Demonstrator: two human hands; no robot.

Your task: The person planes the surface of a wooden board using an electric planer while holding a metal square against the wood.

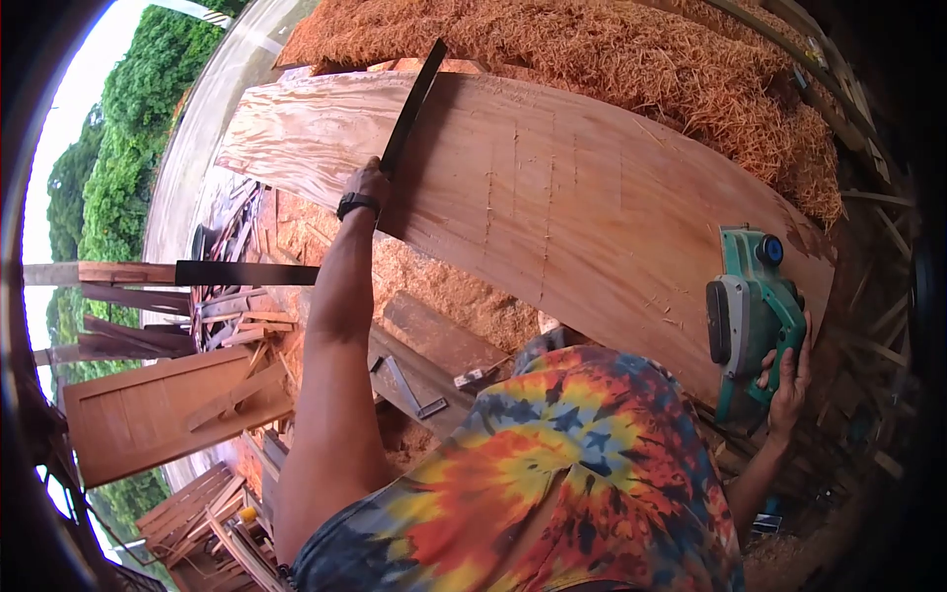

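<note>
A wide reddish wooden board [592, 197] stretches across the view, with thin lines of shavings on its face. My left hand [367, 185], with a dark band on its wrist, is closed around a long dark strip [414, 107] that lies crosswise near the board's left end. At the right end, my right hand [787, 385] grips the handle of a green electric planer [755, 316]. The planer is turned on its side at the board's near edge; whether it rests on the board I cannot tell.
Curly wood shavings [592, 59] are heaped behind the board. A metal square [402, 388] lies on timber below it. To the left are a panelled wooden door [168, 407], a dark-ended beam [247, 273] and scrap wood [212, 523]. Trees [148, 89] stand outside.
</note>
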